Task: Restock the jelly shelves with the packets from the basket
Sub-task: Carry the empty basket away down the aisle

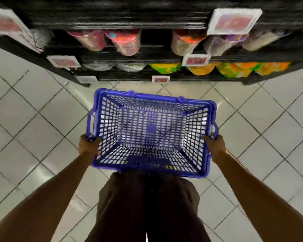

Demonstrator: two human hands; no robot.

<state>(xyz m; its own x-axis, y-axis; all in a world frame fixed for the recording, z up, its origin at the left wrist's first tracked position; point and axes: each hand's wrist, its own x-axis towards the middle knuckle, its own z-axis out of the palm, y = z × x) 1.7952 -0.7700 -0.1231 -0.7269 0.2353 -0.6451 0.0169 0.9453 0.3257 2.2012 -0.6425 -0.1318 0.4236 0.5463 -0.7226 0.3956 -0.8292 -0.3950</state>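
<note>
A blue mesh plastic basket (206, 137) hangs in front of my body above the tiled floor, and nothing lies inside it. My left hand (88, 145) grips its left rim near the folded handle. My right hand (215, 147) grips its right rim. Ahead stand black shelves (129, 23) with jelly packets: pink and multicoloured tubs (124, 42) on an upper row, yellow-green and orange packets (234, 69) on the lower row. The shelf view is blurred.
White price tags (196, 59) hang along the shelf edges, with larger tags (233, 20) higher up. Light grey floor tiles (33, 128) spread on both sides of the basket. My dark trousers (147, 206) fill the bottom middle.
</note>
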